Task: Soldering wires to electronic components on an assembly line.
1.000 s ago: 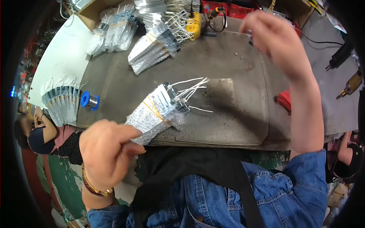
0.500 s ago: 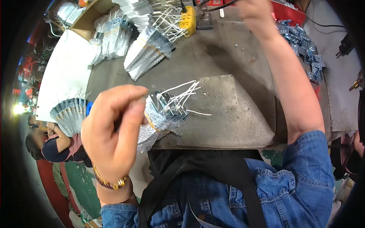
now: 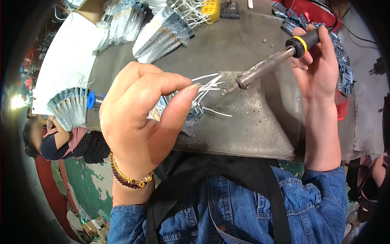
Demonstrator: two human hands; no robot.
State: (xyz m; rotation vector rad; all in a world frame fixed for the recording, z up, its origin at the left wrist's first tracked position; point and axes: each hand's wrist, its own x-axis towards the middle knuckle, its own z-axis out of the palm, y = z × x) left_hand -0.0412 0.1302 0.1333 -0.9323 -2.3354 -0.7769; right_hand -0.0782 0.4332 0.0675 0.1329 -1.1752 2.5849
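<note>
My right hand (image 3: 321, 77) grips the black handle of a soldering iron (image 3: 269, 66) with a yellow ring; its metal barrel slants down to the left over the bench. My left hand (image 3: 140, 107) is closed, thumb and forefinger pinched together; whatever they hold, if anything, is too small to make out. Behind those fingertips lies a bubble-wrapped bundle of metal parts (image 3: 196, 112), partly hidden by the hand. White wires (image 3: 211, 84) stick out of it to the right, near the iron's tip.
Wrapped bundles (image 3: 158, 36) lie at the back left, beside a yellow power strip (image 3: 210, 11). Another bundle (image 3: 69, 107) and a blue-ended spool (image 3: 92, 100) sit at left. Loose metal brackets (image 3: 345, 77) line the right, near a red bin (image 3: 310, 14). A person (image 3: 57, 138) is beyond the bench.
My right hand has come back from the far edge, bringing the soldering iron over the bench. My left hand has moved right and up, in front of the wired bundle.
</note>
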